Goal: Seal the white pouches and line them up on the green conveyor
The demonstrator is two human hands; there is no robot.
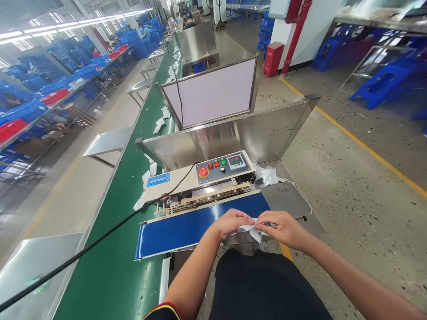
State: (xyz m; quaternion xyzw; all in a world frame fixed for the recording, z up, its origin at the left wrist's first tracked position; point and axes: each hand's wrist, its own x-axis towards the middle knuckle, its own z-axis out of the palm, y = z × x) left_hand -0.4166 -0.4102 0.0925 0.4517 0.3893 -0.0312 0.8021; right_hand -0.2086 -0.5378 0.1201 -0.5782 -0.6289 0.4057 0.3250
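Note:
In front of my body, both hands pinch a small, crumpled white bag [247, 228]. My left hand [231, 223] has its fingers closed on the bag's left side. My right hand [280, 227] grips its right side, and a small dark, metallic-looking thing shows between those fingers, too small to name. The bag is held just over the near edge of a band sealer's blue conveyor belt [196, 224]. Beyond the belt stands the sealer's beige housing [182, 180], with a control panel [224, 169] bearing a red knob, buttons and a lit display.
A long green conveyor [115, 226] runs along the left with white bags [159, 124] on it. Metal partitions [227, 138] rise behind the sealer. More clear-white bags [267, 174] lie at its right end, beside a metal plate [287, 198]. A black cable [100, 244] crosses the left side.

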